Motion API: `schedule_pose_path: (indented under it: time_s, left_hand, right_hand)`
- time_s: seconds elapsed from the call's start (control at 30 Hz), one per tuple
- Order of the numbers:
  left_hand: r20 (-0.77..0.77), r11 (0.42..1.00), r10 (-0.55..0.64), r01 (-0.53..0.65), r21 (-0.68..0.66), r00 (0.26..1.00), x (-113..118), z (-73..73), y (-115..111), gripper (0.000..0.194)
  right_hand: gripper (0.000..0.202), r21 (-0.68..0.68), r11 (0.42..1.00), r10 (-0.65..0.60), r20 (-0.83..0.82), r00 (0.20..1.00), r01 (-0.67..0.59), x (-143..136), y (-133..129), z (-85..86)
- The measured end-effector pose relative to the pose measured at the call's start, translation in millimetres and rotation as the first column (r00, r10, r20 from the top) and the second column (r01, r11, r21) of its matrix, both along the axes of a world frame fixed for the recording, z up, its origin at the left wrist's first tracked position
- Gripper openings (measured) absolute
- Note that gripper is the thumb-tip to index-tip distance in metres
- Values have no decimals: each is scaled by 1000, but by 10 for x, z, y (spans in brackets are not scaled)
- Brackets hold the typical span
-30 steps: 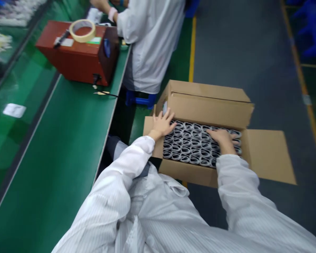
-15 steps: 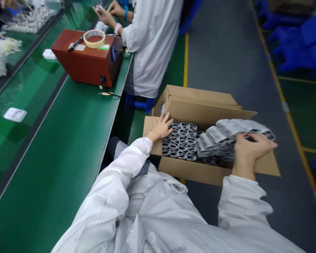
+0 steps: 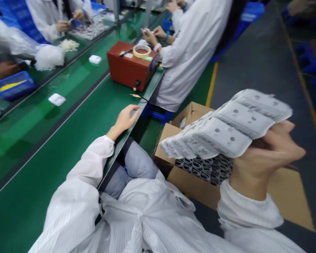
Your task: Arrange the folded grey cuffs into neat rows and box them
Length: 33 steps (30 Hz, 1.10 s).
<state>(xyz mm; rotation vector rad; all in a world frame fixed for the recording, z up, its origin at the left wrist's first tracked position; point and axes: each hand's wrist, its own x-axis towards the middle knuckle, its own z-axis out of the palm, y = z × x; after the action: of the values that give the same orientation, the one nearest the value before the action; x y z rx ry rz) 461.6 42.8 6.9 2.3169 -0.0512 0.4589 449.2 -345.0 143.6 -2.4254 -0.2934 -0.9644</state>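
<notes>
My right hand (image 3: 268, 154) is closed on a joined row of grey-white packets (image 3: 229, 131), with printed marks and dark round spots on their faces. It holds them tilted above an open cardboard box (image 3: 195, 184). Inside the box, more grey packets (image 3: 205, 170) stand packed in rows, their looped ends facing up. On the edge of the green bench lies my left hand (image 3: 126, 117), empty, thumb and fingers apart.
A red-brown machine (image 3: 129, 66) on the bench carries a tape roll (image 3: 142, 51) and a pen (image 3: 125, 52). A black cable (image 3: 139, 97) lies near the bench edge. White plastic cases (image 3: 57, 99) sit on the belt. A co-worker in a white coat (image 3: 195, 45) works beyond.
My right hand has lifted the grey packets up out of the box, nearer to me. My left hand has left the box rim for the bench edge. The view has turned left.
</notes>
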Motion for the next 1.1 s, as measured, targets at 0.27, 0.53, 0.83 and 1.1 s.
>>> schedule_pose_path:
  time_s: [0.27, 0.53, 0.83, 1.1]
  left_hand:
    - [156, 731, 682, -656, -187, 715, -2907, -318, 1080, 45]
    - [371, 530, 779, -847, 39, 505, -3865, -415, 787, 72]
    - [90, 666, 618, -581, 469, 781, -3789, -251, 729, 47]
    - [69, 691, 627, -594, 412, 776, -3821, -181, 962, 54]
  right_hand:
    - [12, 218, 606, 782, 12, 623, -765, -458, 1731, -137]
    - [23, 47, 347, 890, -333, 313, -937, -936, 3888, -334]
    - [16, 281, 277, 947, -243, 211, -919, -364, 2920, -808]
    - [48, 285, 881, 422, -833, 358, -377, 159, -237, -1287]
